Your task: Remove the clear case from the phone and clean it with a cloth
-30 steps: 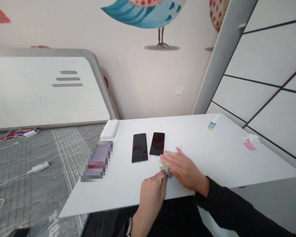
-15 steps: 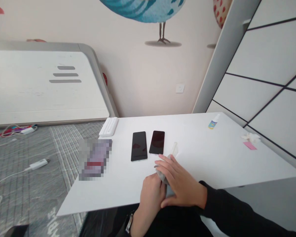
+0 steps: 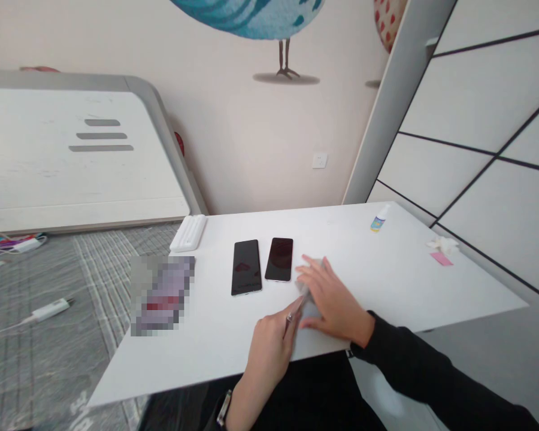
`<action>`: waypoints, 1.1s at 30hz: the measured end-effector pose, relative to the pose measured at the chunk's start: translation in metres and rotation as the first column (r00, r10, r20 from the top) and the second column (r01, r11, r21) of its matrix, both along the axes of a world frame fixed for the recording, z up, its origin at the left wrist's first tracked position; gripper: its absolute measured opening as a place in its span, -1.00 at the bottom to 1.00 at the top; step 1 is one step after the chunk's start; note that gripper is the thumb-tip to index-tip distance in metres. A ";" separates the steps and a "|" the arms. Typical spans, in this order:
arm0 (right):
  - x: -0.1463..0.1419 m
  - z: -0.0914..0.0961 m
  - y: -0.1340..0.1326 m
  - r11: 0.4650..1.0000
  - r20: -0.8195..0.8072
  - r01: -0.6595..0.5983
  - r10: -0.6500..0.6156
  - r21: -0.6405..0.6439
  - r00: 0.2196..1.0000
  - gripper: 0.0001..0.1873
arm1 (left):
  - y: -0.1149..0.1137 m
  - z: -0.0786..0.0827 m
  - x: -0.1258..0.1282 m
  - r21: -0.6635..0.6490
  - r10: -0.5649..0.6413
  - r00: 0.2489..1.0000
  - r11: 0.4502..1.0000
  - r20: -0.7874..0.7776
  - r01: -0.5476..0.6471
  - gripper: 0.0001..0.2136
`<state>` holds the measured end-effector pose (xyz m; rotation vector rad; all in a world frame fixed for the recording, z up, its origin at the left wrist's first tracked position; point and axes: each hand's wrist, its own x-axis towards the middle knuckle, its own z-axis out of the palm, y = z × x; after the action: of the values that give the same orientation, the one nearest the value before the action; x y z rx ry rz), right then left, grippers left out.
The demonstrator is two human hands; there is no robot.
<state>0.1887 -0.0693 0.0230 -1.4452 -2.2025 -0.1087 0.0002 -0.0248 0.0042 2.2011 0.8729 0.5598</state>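
Observation:
My left hand [image 3: 269, 344] is closed around a thin, flat grey object [image 3: 300, 299] near the table's front edge. The object is tilted, and its kind is mostly hidden by my hands. Over its far side lies my right hand [image 3: 333, 302], palm down with its fingers stretched and spread, slightly blurred. Just beyond my hands, a black-screened phone [image 3: 279, 259] rests flat on the white table [image 3: 363, 275]. To its left lies a larger dark phone [image 3: 247, 267], also screen up.
A white case-like box [image 3: 188, 233] sits at the table's back left, with a pixelated purple item [image 3: 164, 293] in front. Toward the right are a small bottle [image 3: 378, 221], crumpled white tissue [image 3: 442, 245] and a pink slip [image 3: 441, 258]. A white plug [image 3: 51, 309] lies on the rug.
My right hand has shifted slightly forward, and its fingers are more spread. The object in my left hand now shows a thin edge. The whole view has swung a little right.

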 end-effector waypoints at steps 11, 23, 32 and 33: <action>0.000 -0.004 -0.006 0.997 -0.015 -0.072 0.072 -0.005 0.997 -0.04 | -0.004 0.003 0.000 -0.005 0.026 0.998 1.000 -0.061 -0.026 -0.66; -0.014 -0.004 0.001 0.999 -0.152 0.041 -0.037 0.023 0.988 -0.13 | -0.005 -0.003 0.001 0.041 0.057 0.998 0.998 -0.020 -0.057 -0.70; -0.009 -0.002 -0.003 0.995 -0.109 0.093 -0.087 0.045 0.990 -0.10 | -0.007 -0.004 0.002 0.051 0.052 0.998 0.997 -0.031 -0.050 -0.70; -0.009 -0.002 -0.003 0.991 -0.111 0.119 -0.112 0.060 0.988 -0.10 | -0.007 -0.004 0.001 0.043 0.039 0.999 0.998 -0.013 -0.038 -0.70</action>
<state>0.1793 -0.0727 0.0207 -1.5059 -2.0109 -0.1389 0.0017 -0.0318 -0.0002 2.2330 0.9202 0.5873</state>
